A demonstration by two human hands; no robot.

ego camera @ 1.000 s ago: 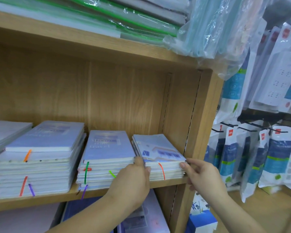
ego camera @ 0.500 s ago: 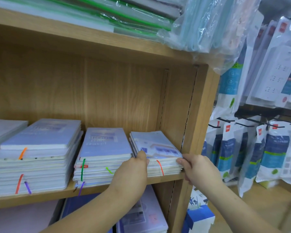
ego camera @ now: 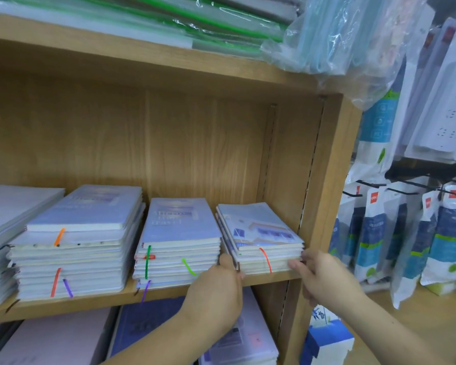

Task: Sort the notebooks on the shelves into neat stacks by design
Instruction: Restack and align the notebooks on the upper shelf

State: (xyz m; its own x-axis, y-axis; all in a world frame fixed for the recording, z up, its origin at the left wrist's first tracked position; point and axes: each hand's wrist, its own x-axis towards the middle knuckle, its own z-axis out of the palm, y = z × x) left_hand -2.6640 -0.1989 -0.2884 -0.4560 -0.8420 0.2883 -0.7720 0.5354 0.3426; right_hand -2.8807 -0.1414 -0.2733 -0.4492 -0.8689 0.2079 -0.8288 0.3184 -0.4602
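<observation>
A small stack of notebooks with a blue-and-white building design (ego camera: 258,233) sits at the right end of the wooden shelf (ego camera: 95,301). My left hand (ego camera: 219,288) holds its left front corner, thumb up against the side. My right hand (ego camera: 324,277) touches the stack's right front corner with its fingertips. To the left stands a lavender-covered stack (ego camera: 179,241) with green page ribbons, and further left a taller lavender stack (ego camera: 77,241) with orange and purple ribbons. A pale stack (ego camera: 3,233) lies at the far left edge.
The shelf's right wooden side panel (ego camera: 324,196) stands close to the small stack. Plastic-wrapped folders (ego camera: 221,25) lie on the shelf above. More notebooks (ego camera: 142,327) fill the shelf below. Packaged power strips (ego camera: 406,233) hang to the right, and a blue-white box (ego camera: 329,335) sits low.
Both hands stay at the corners of the right stack. The stack's front edges look a little more even. The view has shifted slightly.
</observation>
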